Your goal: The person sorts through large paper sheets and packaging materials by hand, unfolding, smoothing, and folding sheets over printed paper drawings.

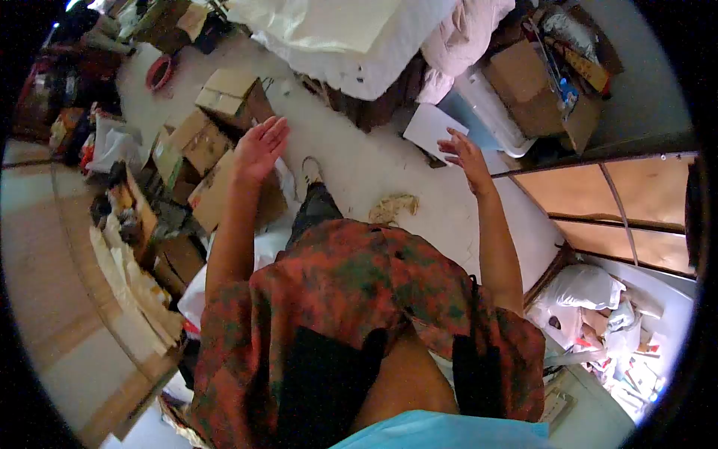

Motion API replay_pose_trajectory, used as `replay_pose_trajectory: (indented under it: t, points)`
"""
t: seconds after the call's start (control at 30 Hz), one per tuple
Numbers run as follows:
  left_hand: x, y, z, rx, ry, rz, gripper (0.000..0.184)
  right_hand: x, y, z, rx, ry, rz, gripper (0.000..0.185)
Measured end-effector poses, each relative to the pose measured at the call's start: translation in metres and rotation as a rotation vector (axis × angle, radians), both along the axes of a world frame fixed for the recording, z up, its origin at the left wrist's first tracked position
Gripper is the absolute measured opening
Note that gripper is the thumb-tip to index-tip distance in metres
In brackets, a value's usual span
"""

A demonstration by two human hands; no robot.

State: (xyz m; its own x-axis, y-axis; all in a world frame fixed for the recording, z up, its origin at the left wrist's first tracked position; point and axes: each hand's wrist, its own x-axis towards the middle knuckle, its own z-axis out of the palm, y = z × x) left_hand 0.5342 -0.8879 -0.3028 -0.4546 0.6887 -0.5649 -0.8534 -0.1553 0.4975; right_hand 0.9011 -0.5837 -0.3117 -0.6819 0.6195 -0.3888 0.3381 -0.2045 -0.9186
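Both of my hands are held out in front of me with nothing in them. My left hand (262,148) has its palm turned up and fingers stretched, over the cardboard boxes (200,142) on the floor. My right hand (465,156) has its fingers spread and slightly bent. Behind it, a flat white panel (435,129) lies beside a translucent plastic bin (490,112). I cannot tell whether the fingers touch the panel.
A white cloth-covered stack (336,45) stands ahead. An open cardboard box (527,82) sits at upper right. A crumpled yellowish cloth (394,209) lies on the floor (359,168). Bagged clutter (587,288) fills the lower right; a red ring (159,72) is at upper left.
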Motion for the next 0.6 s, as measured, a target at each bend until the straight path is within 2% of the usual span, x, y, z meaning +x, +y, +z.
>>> replay_pose_trajectory:
  t: [0.17,0.23,0.3,0.37,0.4,0.5,0.53,0.6]
  points:
    - [-0.122,0.03,-0.019,0.183,-0.056,-0.13,0.036,-0.149,0.027,0.039,-0.102,0.226,-0.052,0.072]
    - [-0.167,0.043,-0.022,0.218,-0.057,-0.178,0.036,-0.194,0.046,0.034,-0.094,0.258,-0.112,0.075]
    - [-0.211,0.065,-0.016,0.127,0.057,-0.188,0.041,-0.246,0.07,0.033,-0.04,0.241,-0.245,0.073]
    - [-0.257,0.09,-0.018,0.025,0.1,-0.169,0.044,-0.281,0.092,0.033,-0.083,0.17,-0.336,0.086]
    - [-0.282,0.102,-0.024,0.044,0.168,-0.154,0.056,-0.297,0.099,0.038,-0.077,0.101,-0.378,0.089]
    - [-0.35,0.153,-0.02,-0.153,0.271,-0.024,0.063,-0.33,0.123,0.022,0.019,0.049,-0.522,0.097]
    - [-0.367,0.17,-0.011,-0.151,0.34,-0.006,0.073,-0.337,0.129,0.016,0.063,0.058,-0.574,0.1]
    - [-0.398,0.201,0.014,-0.161,0.478,0.018,0.092,-0.352,0.133,0.023,0.155,0.149,-0.66,0.091]
